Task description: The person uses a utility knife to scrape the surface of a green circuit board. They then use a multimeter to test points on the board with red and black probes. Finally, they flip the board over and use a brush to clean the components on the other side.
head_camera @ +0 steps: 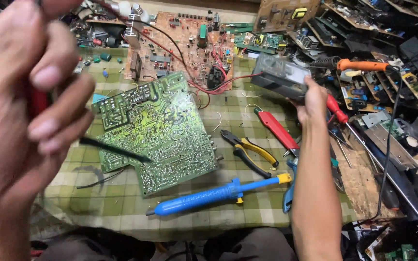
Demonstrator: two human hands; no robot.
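The left hand (20, 111) fills the near left of the view, raised close to the camera and out of focus, fingers curled together over a red-bodied tool (38, 101) of which only a sliver shows between thumb and fingers. A thin black probe tip (114, 150) runs out from under that hand and ends over the solder side of the green circuit board (156, 130), which lies flat at the centre of the checked cloth (122, 203). Whether the tip touches the board cannot be told from this angle.

The right forearm rises from the bottom edge, and the right hand (310, 101) reaches away with its fingers closed on the near corner of a grey multimeter (281, 75), held tilted above the bench; the meter is blurred and its face is unreadable. Red leads run from it back across a brown circuit board (180, 46) behind the green one.

Lying loose on the cloth: a blue desoldering pump (209, 195) just below the green board, yellow-handled pliers (250, 152) beside its right edge, and a red-handled cutter (276, 128), partly hidden by the right arm. An orange-handled soldering iron (361, 64) rests among the clutter of parts on the right, its cable running off towards the lower edge.
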